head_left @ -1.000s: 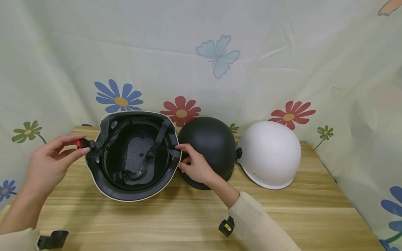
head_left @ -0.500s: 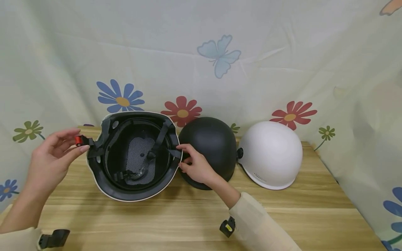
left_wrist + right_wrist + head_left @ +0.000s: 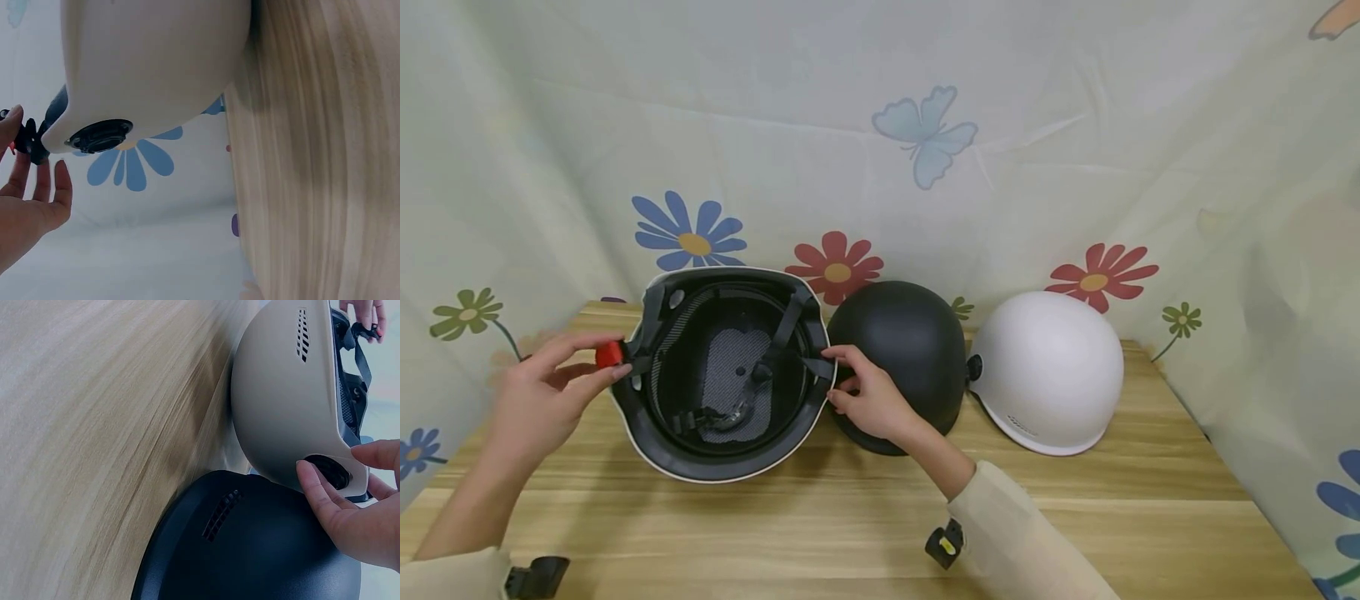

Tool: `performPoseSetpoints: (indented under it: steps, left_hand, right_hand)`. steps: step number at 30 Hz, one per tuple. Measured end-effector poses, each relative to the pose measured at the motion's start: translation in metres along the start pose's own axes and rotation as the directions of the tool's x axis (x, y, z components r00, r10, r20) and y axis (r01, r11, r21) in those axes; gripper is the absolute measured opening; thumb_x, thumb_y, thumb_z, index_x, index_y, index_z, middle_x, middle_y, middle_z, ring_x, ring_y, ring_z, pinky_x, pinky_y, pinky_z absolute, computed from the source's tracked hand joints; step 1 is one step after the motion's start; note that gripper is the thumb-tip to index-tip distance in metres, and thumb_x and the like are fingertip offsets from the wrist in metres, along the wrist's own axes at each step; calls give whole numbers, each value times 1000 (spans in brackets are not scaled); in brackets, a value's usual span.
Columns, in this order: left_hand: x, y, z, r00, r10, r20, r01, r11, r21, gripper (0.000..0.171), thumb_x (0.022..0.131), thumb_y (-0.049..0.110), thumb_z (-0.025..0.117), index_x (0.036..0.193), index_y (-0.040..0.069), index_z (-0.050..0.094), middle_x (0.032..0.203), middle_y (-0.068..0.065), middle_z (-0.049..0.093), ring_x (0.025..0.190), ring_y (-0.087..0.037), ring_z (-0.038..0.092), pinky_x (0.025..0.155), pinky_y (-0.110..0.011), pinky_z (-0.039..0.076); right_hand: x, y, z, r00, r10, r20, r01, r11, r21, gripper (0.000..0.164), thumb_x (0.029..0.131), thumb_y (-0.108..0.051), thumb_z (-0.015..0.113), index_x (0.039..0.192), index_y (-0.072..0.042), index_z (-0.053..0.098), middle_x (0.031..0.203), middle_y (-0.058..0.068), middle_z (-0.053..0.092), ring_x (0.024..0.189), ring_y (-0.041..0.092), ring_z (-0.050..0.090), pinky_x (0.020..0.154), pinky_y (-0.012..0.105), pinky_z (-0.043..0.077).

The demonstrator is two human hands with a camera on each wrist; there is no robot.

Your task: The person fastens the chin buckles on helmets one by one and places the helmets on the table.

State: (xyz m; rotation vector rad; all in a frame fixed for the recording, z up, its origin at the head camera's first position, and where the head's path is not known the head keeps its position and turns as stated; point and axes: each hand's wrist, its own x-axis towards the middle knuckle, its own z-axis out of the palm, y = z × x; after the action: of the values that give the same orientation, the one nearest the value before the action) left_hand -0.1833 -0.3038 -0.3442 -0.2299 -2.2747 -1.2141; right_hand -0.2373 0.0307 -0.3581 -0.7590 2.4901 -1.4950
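Observation:
An upturned helmet (image 3: 722, 468) with a pale shell rests on the table at the left, its black padded inside facing up. My left hand (image 3: 535, 404) pinches the red buckle (image 3: 609, 354) on its chin strap, just off the helmet's left rim. At the opposite side, my right hand (image 3: 872, 396) holds the rim between thumb and fingers. In the right wrist view, my thumb and fingers lie about a round black disc (image 3: 329, 471) on the shell. Another black strap end with a clear clip (image 3: 730, 414) lies inside the helmet.
A black helmet (image 3: 902, 350) stands dome up close against the right side of the upturned one. Beyond it sits a white helmet (image 3: 1048, 367), also dome up. A flower-printed curtain (image 3: 1037, 108) hangs behind the wooden table (image 3: 775, 533).
My left hand has moved slightly right, bringing the red buckle nearer the helmet's rim. Its fingers loosened half a second ago and now pinch the buckle again. The right hand stays on the rim.

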Motion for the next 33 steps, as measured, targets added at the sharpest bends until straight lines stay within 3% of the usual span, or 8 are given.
performPoseSetpoints:
  steps: [5,13,21,28,33]
  left_hand:
    - [-2,-3,5,999,29,19,-29,1000,11,40,73,-14,68,110,-3,62,103,17,51,94,2,46,73,-2,40]
    - [-5,-5,9,999,48,-13,-48,999,6,43,67,-20,68,106,-3,64,102,20,52,95,2,46,73,-3,40]
    - [-7,-5,7,1000,13,-27,-14,1000,-20,42,68,-22,67,107,-6,62,102,19,53,95,4,48,72,-4,41]
    - [-9,-5,8,999,14,-49,-15,1000,-19,42,67,-23,66,106,-8,62,100,19,52,96,5,48,71,-4,41]
    - [-11,-7,10,997,16,-74,-16,1000,-3,42,66,-24,67,105,-9,62,99,18,51,95,4,48,71,-4,40]
  right_hand:
    - [-1,-1,0,1000,-10,-2,10,1000,9,47,87,1,58,130,-11,44,132,16,45,79,28,62,64,23,50]
    - [0,-3,1,1000,10,-1,-10,1000,25,48,87,0,58,131,-11,43,133,16,44,81,29,62,66,25,50]
    - [-11,-36,-5,1000,-7,10,7,1000,12,45,86,4,57,129,0,43,129,22,46,89,32,60,72,25,48]
    - [-1,-10,0,1000,-21,7,20,1000,10,49,86,-1,61,131,-7,43,130,17,46,97,30,58,78,31,49]
    - [-1,-9,0,999,-35,0,35,999,35,49,85,-4,63,130,-10,46,130,11,45,107,28,52,87,35,46]
